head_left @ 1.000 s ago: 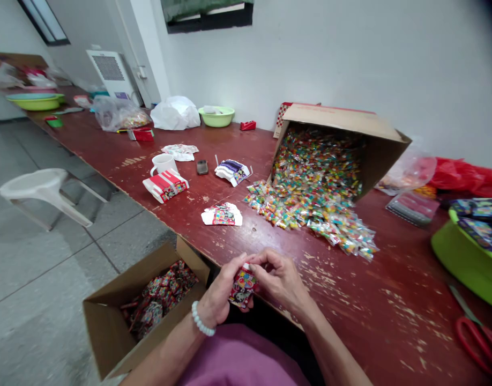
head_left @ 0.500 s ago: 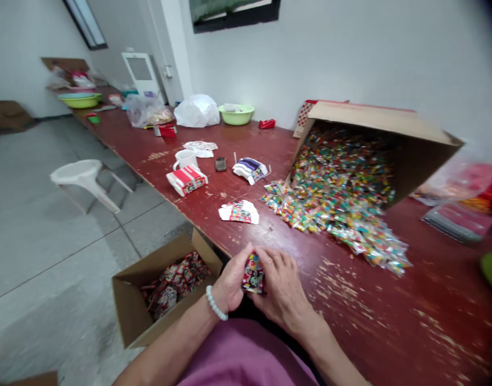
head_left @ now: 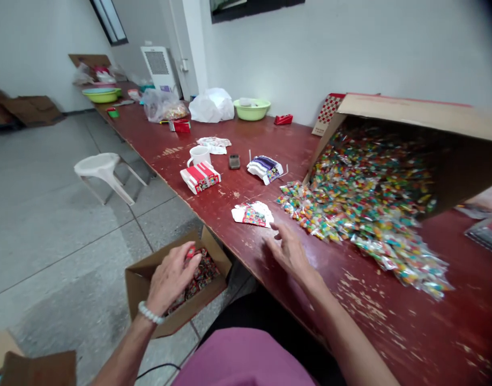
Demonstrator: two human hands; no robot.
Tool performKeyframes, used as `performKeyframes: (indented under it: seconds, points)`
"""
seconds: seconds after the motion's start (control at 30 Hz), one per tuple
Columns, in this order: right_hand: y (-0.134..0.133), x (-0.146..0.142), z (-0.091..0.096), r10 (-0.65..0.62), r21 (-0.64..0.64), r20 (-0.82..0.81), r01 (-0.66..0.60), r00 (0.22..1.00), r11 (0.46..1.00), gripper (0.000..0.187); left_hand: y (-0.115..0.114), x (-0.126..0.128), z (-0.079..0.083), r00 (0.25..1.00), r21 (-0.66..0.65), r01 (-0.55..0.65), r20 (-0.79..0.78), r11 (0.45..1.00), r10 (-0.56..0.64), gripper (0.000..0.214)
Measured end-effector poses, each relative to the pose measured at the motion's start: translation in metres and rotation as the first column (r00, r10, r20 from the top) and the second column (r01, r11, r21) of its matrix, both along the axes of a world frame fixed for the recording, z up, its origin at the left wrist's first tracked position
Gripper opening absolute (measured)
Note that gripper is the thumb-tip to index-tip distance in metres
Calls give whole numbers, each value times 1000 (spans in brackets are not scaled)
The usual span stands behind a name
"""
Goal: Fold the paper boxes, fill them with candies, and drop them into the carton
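My left hand, with a beaded bracelet at the wrist, is over the open cardboard box beside the table. Between its thumb and fingers is a small printed box, mostly covered by the hand. Many similar small printed boxes lie inside the cardboard box. My right hand is empty, fingers apart, just above the red table near a small pile of flat printed cartons. To its right, clear packets of colourful candies spill from a large tipped carton.
Farther along the table are a banded red-and-white carton stack, a white mug, a purple banded carton stack, a small dark device and a green basin. A white stool stands on the floor at left.
Both hands were together around a small printed box. The left has carried it left, over the cardboard box; the right has let go and moved forward toward the flat cartons. The view has shifted left.
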State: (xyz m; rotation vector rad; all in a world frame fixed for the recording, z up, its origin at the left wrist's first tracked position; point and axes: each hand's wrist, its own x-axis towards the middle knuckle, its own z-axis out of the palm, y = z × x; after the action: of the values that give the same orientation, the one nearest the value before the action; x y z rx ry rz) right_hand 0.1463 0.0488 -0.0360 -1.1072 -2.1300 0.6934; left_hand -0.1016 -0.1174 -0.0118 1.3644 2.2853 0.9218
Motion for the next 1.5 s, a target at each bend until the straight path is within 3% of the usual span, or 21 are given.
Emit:
performKeyframes:
  seconds: [0.1,0.23,0.47,0.6,0.73,0.8,0.9,0.97,1.07,1.17,1.23,1.3,1.4,1.47,1.5]
  points:
    - [36,-14,-6,-81,-9,58,82,995,997,33,2,-20,-3,979,-24,31,-200,999,-35,45]
    - [56,-29,-15,-161,-65,119,169,980,983,38,25,-4,-4,977,-32,143,-154,989,-147,39]
    - [65,-29,-28,-305,-225,105,322,946,920,39,63,13,-5,969,109,233,-115,966,-221,32]
    - [66,-21,-29,-263,-330,-49,233,964,915,22,69,15,1,966,202,251,-117,947,-231,29]
    - [52,0,-17,-171,-404,-226,68,959,912,29,66,15,12,981,303,192,-92,933,-172,30]
    - [38,15,-5,-118,-426,-280,-13,953,904,30,64,17,18,988,332,152,-23,931,-153,30]
    - [20,35,9,-45,-423,-335,-108,941,900,26,67,28,21,948,293,223,157,930,-277,30]
    - [15,44,11,-44,-390,-332,-95,942,916,23,75,44,16,907,266,325,185,908,-378,30]
    - [18,54,0,-120,-358,-294,7,948,934,22,90,74,-3,879,247,452,40,857,-475,31]
    - [23,61,-17,-183,-373,-295,63,938,925,25,100,96,-21,879,232,467,-17,854,-476,37]
    - [23,66,-22,-211,-392,-310,78,927,917,30,103,102,-26,889,219,450,-21,866,-457,39]
    - [20,71,-20,-224,-414,-329,73,918,907,34,102,102,-20,893,204,445,-22,872,-450,39]
    - [10,77,-2,-171,-435,-352,1,920,900,29,98,98,3,885,164,447,64,879,-462,40]
    - [2,79,17,-59,-432,-364,-112,929,895,24,97,97,19,795,102,542,261,834,-548,38]
    - [-4,78,28,10,-433,-375,-185,927,882,23,96,97,26,695,69,626,402,777,-596,37]
